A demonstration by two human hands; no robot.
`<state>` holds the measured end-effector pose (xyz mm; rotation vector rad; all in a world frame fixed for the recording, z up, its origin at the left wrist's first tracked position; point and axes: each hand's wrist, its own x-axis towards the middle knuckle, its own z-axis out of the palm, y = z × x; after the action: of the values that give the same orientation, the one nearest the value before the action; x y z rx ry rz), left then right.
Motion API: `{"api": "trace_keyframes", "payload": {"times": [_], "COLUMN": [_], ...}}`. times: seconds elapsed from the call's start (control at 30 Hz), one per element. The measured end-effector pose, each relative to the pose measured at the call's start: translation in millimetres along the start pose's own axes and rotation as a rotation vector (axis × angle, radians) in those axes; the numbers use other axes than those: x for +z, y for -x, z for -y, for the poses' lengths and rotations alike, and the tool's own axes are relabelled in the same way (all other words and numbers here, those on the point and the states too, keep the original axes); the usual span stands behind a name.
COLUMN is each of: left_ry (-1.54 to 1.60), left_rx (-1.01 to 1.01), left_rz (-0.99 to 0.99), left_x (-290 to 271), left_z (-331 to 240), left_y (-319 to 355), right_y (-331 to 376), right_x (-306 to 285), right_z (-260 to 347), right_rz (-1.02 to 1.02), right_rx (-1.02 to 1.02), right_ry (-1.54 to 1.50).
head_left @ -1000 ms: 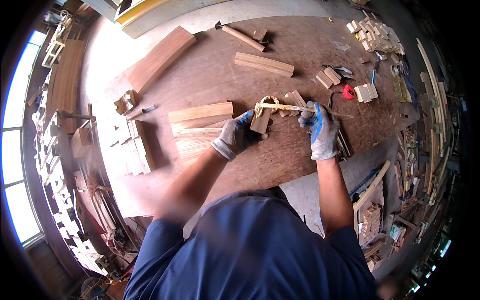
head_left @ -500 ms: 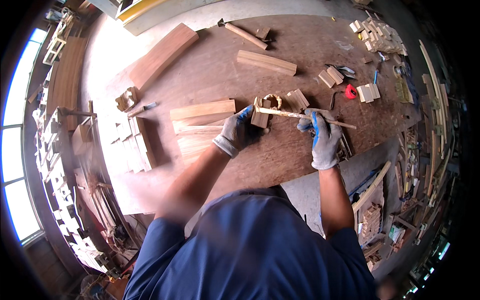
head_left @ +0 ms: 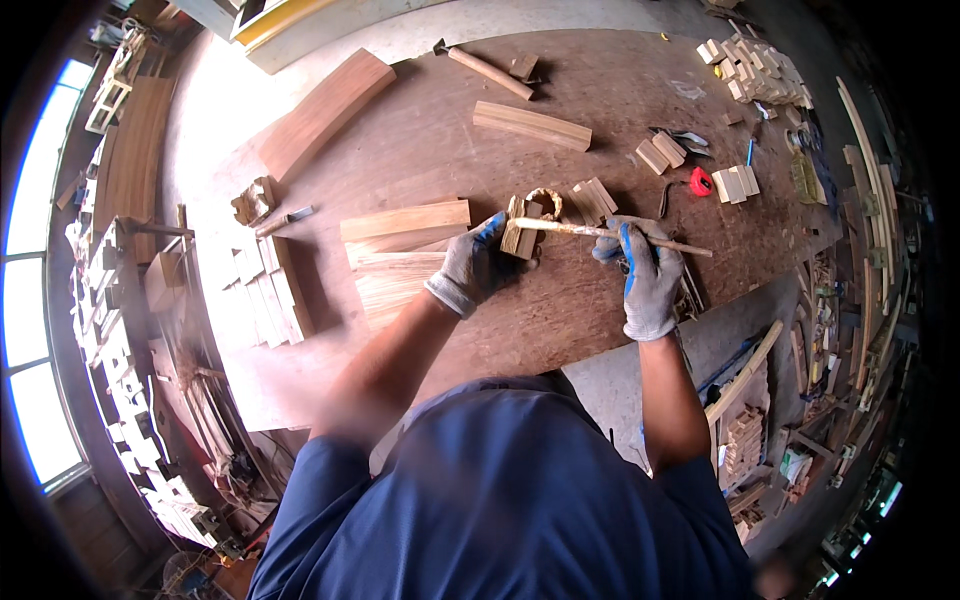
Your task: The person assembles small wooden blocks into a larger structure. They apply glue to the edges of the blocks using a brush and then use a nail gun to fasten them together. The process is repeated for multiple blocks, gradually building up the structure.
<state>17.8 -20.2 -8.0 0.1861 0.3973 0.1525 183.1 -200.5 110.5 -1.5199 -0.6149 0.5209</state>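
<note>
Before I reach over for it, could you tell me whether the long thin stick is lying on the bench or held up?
Held up: the right hand grips the stick, whose pale tip reaches the small wooden block in the left hand.

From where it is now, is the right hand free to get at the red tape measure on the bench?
Probably not at once: the right hand is closed around a long stick. The red tape measure lies just beyond it on the workbench, with nothing between them, so only the stick hinders.
</note>
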Motion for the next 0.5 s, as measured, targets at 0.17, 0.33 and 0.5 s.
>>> {"api": "trace_keyframes", "payload": {"times": [0.17,0.33,0.5], "left_ry": [-0.036,-0.014,-0.028], "left_rx": [-0.016,-0.001,0.042], "left_rz": [-0.051,-0.005,-0.009], "left_x": [12.2,5.2,10.5], "left_z": [0.4,-1.7,-0.6], "left_y": [6.3,6.7,7.1], "right_y": [-3.8,-0.2,-0.6], "right_x": [4.7,-0.8,-5.6], "right_z": [-2.3,1.2,-6.7], "right_rz": [-0.076,-0.111,-0.18], "right_rx": [-0.062,0.021,0.053], "right_ry": [0.068,-0.018,-0.005]}}
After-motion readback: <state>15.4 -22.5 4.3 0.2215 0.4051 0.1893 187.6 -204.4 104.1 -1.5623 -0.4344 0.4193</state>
